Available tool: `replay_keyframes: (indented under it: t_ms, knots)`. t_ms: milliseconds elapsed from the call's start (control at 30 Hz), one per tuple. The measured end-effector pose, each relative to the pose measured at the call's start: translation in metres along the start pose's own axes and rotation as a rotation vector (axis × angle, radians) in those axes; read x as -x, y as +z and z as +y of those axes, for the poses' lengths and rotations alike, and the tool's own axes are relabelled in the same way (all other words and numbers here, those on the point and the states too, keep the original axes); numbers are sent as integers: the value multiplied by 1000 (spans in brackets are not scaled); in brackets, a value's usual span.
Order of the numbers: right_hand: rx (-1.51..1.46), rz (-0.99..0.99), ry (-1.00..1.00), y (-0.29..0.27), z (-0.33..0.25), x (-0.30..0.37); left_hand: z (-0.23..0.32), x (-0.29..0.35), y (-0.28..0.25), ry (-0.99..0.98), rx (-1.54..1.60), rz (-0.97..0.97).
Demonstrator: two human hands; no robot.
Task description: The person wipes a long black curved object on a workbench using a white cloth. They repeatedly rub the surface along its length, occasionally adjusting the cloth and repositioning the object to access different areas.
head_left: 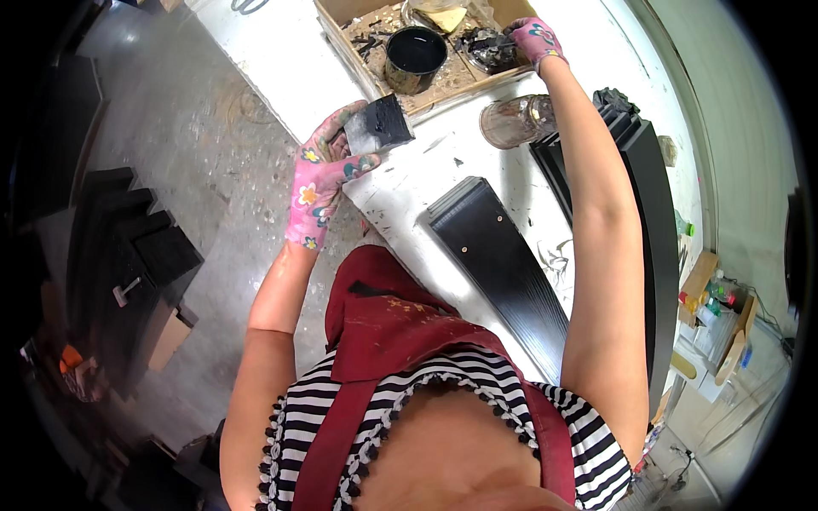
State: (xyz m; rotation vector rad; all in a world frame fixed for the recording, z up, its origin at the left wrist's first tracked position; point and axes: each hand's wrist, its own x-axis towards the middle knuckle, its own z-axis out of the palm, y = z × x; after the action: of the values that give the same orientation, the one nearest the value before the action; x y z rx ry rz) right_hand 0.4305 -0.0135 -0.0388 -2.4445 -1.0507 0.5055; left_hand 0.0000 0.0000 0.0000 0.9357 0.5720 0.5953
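Observation:
My left hand (pixel 317 183), in a pink flowered glove, grips a small flat rectangular piece (pixel 381 124) by its edges. That piece is grey on one side and coated black on the other, and it is held over the table's left edge. Stretched to the far right, my right hand (pixel 537 41) wears a matching glove. Its fingers are closed at a crumpled, black-smeared clump (pixel 492 49) inside a shallow wooden box (pixel 467 88); what they pinch is hidden. Between the hands, a round can (pixel 411 82) of black paint or filler stands in the box.
A cloudy jar (pixel 511 121) lies just outside the box. Black boards (pixel 503 255) rest on the white table (pixel 392 183), with more black panels (pixel 656 230) under and beyond my right arm. Dark stacked pieces (pixel 141 247) stand on the grey floor at left.

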Motion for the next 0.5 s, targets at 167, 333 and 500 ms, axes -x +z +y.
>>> replay_keyframes:
  t_ms: [167, 333, 500]
  knots:
    - [-389, -10, 96, 2, 60, -20, -9, 9, 18, -59, 51, -40]
    - [288, 79, -41, -6, -26, 18, -12, 13, 10, -32, 82, -21]
    - [332, 60, 119, -14, -23, 31, -18, 20, 9, -17, 87, -1]
